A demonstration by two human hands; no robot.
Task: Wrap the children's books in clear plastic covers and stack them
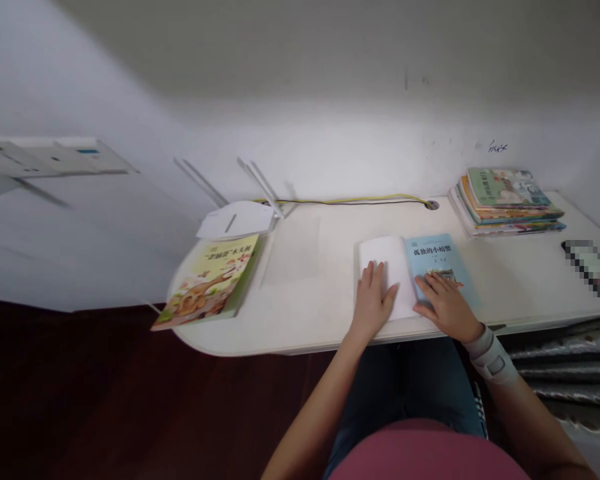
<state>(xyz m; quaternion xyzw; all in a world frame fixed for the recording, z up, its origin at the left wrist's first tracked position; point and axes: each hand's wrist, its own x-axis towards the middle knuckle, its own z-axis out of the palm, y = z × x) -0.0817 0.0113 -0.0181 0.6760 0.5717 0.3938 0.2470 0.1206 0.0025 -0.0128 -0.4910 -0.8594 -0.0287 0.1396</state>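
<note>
An open book [399, 257] lies near the front edge of the white desk [300, 313]. Its left page is blank white, and the right one is light blue with dark Chinese characters and a small picture. My left hand [373, 303] rests on the white page, fingers stretched out. Across the lower part of the blue page lies my right hand [445, 303], fingers spread and partly covering the picture. A grey band [491, 353] wraps the right wrist. Neither hand grips anything.
Books with a yellow-green cover [215, 280] on top overhang the desk's left end, beside a white router [237, 220]. Cables [350, 201] run along the wall to a hole. At the back right stands a book stack [507, 203]; a phone-like object [593, 267] lies far right.
</note>
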